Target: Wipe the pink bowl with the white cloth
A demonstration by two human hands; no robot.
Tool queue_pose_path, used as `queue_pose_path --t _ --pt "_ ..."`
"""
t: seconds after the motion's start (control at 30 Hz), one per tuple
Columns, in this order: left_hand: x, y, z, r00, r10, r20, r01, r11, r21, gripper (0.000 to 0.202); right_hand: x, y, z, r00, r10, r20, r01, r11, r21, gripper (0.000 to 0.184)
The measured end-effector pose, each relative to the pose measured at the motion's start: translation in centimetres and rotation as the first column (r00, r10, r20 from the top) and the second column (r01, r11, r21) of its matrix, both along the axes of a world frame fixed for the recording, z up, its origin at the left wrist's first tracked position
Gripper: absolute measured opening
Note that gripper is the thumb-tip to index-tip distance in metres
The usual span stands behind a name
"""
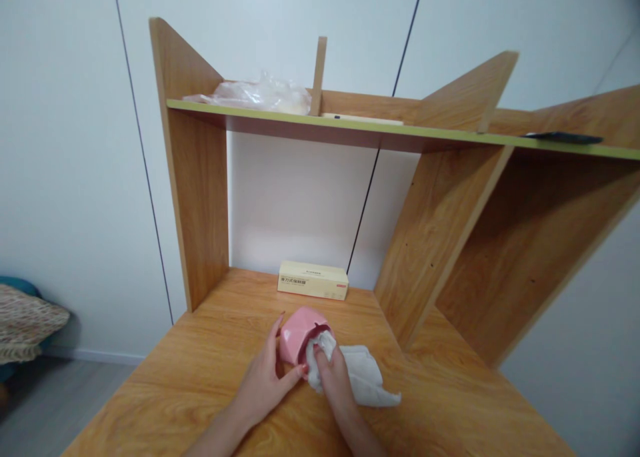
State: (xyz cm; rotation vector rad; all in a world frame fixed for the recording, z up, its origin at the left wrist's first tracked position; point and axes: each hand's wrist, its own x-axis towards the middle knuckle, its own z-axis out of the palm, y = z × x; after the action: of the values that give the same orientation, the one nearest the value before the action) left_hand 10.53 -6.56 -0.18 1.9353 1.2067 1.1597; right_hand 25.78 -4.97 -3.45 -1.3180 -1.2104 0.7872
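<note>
Our brown wood-grain desk [175, 390] carries 1 oblong cream cardboard box [313, 281] and part of a white cloth [367, 377]; on our green-edged wooden shelf [440, 131] lie 1 crumpled clear plastic bag [265, 95], 1 flat pale piece [370, 119] and 1 flat dark object [565, 137].

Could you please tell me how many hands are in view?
2: the left hand, holding the pink container, and the right hand, holding the white cloth at the container's opening. No others show.

Single head-worn view: from above desk [165, 393], near, facing forward and down (wall [285, 203] beyond).
</note>
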Motion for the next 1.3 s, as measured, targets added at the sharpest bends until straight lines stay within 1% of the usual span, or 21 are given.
queue_pose_path --t 0.07,0.13,0.23,0.3,0.4,0.47,0.53,0.6,0.77,0.87,0.93,1.0,1.07,1.17,1.3 --pt "0.5 0.0 -0.7 0.995 -0.073 0.075 0.075 0.997 -0.034 0.079 0.2 0.0 0.2 0.999 0.036 -0.038 -0.036 0.999 0.006 0.033" --pt "0.8 0.0 -1.1 0.985 -0.109 0.132 0.118 0.991 -0.06 0.074 0.3 -0.1 0.3 0.997 0.067 -0.033 -0.066 0.998 0.011 0.03" --pt "1.1 -0.1 -1.0 0.981 -0.075 0.179 0.09 0.993 -0.079 0.066 0.3 -0.1 0.3 0.998 0.065 0.009 -0.065 0.998 -0.003 0.027" --pt "1.3 -0.1 -0.8 0.983 -0.027 0.184 0.046 0.994 -0.099 0.06 0.2 0.0 0.3 0.998 0.027 0.053 -0.027 1.0 0.002 0.03" --pt "1.4 -0.1 -0.4 0.985 0.042 0.165 -0.015 0.987 -0.159 0.056 0.3 0.2 0.5 0.986 -0.069 0.15 0.067 0.998 0.015 0.046" --pt "1.4 -0.1 -0.2 0.985 0.068 0.158 -0.041 0.985 -0.169 0.056 0.4 0.4 0.8 0.962 -0.148 0.232 0.151 0.989 0.004 0.055" --pt "1.4 0.0 -0.2 0.988 0.065 0.138 -0.044 0.988 -0.149 0.057 0.7 0.4 1.2 0.928 -0.198 0.316 0.212 0.977 -0.011 0.057" --pt "1.3 0.0 -0.3 0.994 0.06 0.094 -0.049 0.992 -0.12 0.058 1.0 0.3 1.6 0.892 -0.213 0.398 0.241 0.97 -0.021 0.057" --pt "1.1 -0.1 -0.5 0.997 0.076 -0.02 -0.077 0.992 -0.096 0.06 1.5 -0.3 2.6 0.798 -0.198 0.569 0.249 0.968 -0.012 0.057" --pt "1.1 -0.3 -0.4 0.993 0.091 -0.068 -0.096 0.993 -0.07 0.06 1.7 -0.7 2.8 0.718 -0.211 0.663 0.254 0.967 0.032 0.056" --pt "1.1 -0.4 -0.3 0.99 0.1 -0.095 -0.105 0.993 -0.052 0.061 2.0 -0.8 2.9 0.674 -0.231 0.702 0.244 0.966 0.084 0.059" --pt "1.1 -0.5 -0.2 0.987 0.101 -0.121 -0.108 0.992 -0.057 0.062 2.2 -0.9 2.8 0.661 -0.249 0.708 0.215 0.967 0.139 0.063" --pt "1.0 -0.6 -0.1 0.984 0.107 -0.139 -0.117 0.991 -0.068 0.063 2.3 -1.0 2.6 0.673 -0.247 0.697 0.182 0.969 0.168 0.065" --pt "0.8 -0.7 0.0 0.982 0.116 -0.149 -0.125 0.991 -0.054 0.064 2.2 -1.0 2.4 0.687 -0.218 0.693 0.178 0.975 0.13 0.065" --pt "0.4 -0.8 0.3 0.989 0.075 -0.125 -0.079 0.997 -0.027 0.066 1.8 -0.8 2.2 0.675 -0.139 0.724 0.222 0.975 -0.02 0.065"
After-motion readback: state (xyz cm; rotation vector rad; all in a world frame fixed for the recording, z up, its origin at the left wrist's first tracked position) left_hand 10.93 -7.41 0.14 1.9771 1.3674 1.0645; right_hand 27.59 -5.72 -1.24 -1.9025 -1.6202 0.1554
